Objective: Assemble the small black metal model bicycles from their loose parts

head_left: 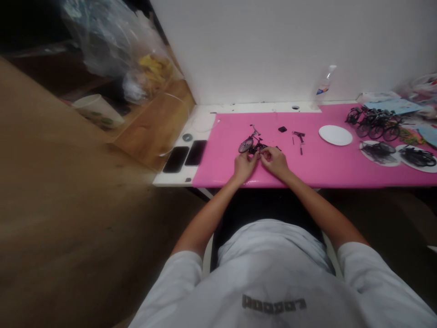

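Observation:
A small dark model bicycle (251, 143) lies on the pink mat (307, 171), only its front wheel and handlebar clear of my fingers. My left hand (244, 166) grips its frame from the left, fingers curled. My right hand (275, 160) is pinched against the rear of the same model; what sits between those fingertips is too small to make out. Small loose parts (297, 135) and a black piece (282, 129) lie just beyond my right hand.
Two dark phones (186, 156) lie on the white table edge at left. A white round plate (335, 135) and several finished model bicycles (375, 123) stand at right, more parts on plates (396, 152). A plastic bottle (323, 86) leans against the wall.

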Motion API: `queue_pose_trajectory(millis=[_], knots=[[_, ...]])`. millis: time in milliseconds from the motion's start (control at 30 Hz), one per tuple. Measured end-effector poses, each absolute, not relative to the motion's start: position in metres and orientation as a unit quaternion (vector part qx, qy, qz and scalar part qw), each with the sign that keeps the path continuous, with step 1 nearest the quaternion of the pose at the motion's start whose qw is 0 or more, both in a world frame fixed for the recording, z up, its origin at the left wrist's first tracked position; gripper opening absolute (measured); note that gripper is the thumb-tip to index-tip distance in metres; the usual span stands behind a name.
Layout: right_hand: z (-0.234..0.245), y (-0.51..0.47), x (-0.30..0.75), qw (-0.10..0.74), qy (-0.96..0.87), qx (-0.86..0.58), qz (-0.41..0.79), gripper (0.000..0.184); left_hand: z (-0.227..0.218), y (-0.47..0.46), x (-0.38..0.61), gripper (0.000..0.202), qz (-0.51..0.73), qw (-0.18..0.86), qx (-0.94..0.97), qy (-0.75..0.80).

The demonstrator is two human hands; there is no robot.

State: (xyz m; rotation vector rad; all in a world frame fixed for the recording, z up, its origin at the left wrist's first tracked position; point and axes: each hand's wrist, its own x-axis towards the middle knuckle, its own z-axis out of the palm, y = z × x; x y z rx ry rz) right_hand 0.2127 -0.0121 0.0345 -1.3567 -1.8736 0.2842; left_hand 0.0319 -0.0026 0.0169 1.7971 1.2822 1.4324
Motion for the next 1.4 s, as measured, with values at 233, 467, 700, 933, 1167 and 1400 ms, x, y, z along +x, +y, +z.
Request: queue_pose_trajectory(millis=[233,467,700,933,1167,1400], knots=[[0.0345,-0.0118,0.212,0.401,-0.738,-0.533,0.102,0.01,0.0162,-0.0037,0.0311,0.047,0.454,0.185,0.697,0.523],[0.0333,-0.0082,0.2125,0.357,-0.749,-0.552,0.082,0.03,0.0195,-0.0065,0.0335,0.05,0.41,0.153,0.716,0.544],[0.0324,-0.0094,0.2122,0.395,-0.738,-0.537,0.104,0.017,0.0244,-0.0113,0.0344,0.045,0.398,0.134,0.705,0.572],[0.033,-0.0109,0.2129,0.395,-0.758,-0.51,0.097,0.012,0.0228,-0.0109,0.0356,0.049,0.362,0.12,0.714,0.588],[0.0329,-0.0101,0.2126,0.385,-0.751,-0.527,0.094,0.01,0.0242,-0.0118,0.0359,0.045,0.35,0.11,0.713,0.597],[0.034,-0.0087,0.2119,0.342,-0.759,-0.549,0.077,0.027,0.0233,-0.0111,0.0358,0.048,0.354,0.112,0.72,0.586]])
